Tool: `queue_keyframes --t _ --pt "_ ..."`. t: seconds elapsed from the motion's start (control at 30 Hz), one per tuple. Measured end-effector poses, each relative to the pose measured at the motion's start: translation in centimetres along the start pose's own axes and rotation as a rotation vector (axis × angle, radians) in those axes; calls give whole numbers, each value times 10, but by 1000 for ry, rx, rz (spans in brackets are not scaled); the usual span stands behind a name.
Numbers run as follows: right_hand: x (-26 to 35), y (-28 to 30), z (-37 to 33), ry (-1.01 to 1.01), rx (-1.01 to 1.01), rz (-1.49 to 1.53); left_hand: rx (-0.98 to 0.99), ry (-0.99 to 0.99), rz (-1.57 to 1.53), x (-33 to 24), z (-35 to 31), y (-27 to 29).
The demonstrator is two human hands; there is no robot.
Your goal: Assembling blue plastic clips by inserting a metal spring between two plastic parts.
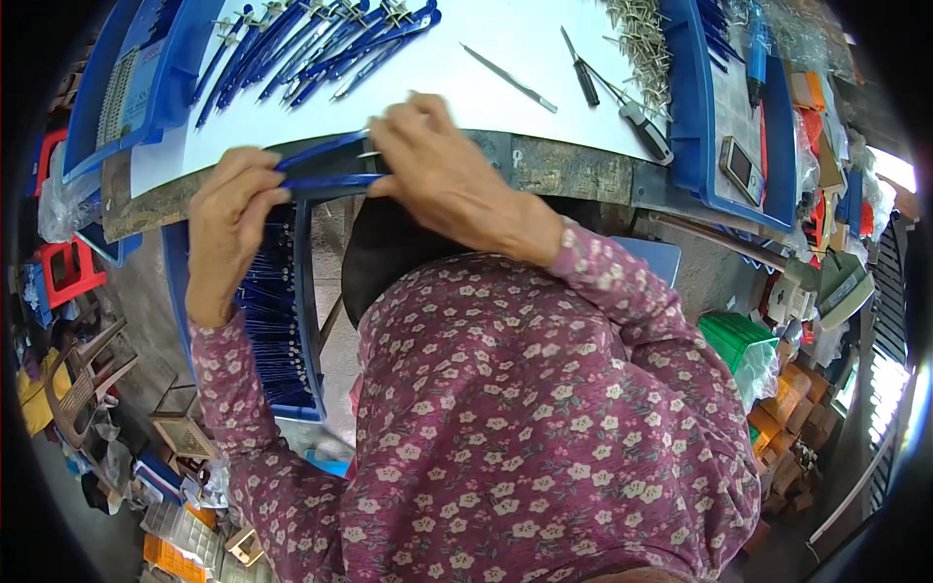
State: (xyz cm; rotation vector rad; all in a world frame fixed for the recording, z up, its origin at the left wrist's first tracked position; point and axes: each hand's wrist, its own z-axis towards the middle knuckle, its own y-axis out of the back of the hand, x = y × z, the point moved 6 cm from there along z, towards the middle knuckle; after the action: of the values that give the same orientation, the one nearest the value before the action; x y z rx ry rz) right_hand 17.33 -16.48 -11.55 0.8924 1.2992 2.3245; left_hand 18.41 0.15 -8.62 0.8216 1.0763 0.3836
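Over the table's front edge, both my hands hold a slim glossy blue piece (332, 182), its two long sides stretched between them. My left hand (229, 209) pinches the left end between thumb and fingers. My right hand (437, 180) grips the other end, with a small silvery bit by its fingertips. Whether the two blue sides are joined as one loop is hidden by my fingers. Beyond my hands, several similar slim blue pieces (311, 60) with small metal parts at their far ends lie fanned out on a white sheet (466, 97).
A thin pointed metal tool (507, 78), a black-handled screwdriver (586, 84) and a larger dark-handled tool (645, 132) lie right of centre. Small metal pieces (639, 44) are heaped beside a blue tray (692, 146). Another blue tray (165, 107) stands left. Below, a blue bin (311, 321) holds blue pieces.
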Motion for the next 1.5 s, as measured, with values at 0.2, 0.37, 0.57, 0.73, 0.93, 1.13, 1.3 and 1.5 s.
queue_keyframes --t 0.2,0.37,0.57,0.73,0.93,1.13,1.3,1.5 --pt "-21 27 -48 -178 13 -31 54 -121 -201 -22 26 -46" --pt "-17 19 -31 -134 -25 -12 53 -108 -210 -12 20 -33" --pt "28 -36 36 144 204 -153 36 101 33 34 -21 29" --pt "21 -19 24 124 88 -49 26 119 -15 23 -17 20" --pt "-24 41 -50 -198 19 23 32 -152 -175 -31 28 -52" --pt "-16 21 -37 -178 -14 51 23 -131 -139 -10 17 -40" --pt "33 -21 27 153 -14 -8 49 158 -43 38 -27 21" --pt "33 -33 33 188 190 -108 -31 97 38 28 -35 32"
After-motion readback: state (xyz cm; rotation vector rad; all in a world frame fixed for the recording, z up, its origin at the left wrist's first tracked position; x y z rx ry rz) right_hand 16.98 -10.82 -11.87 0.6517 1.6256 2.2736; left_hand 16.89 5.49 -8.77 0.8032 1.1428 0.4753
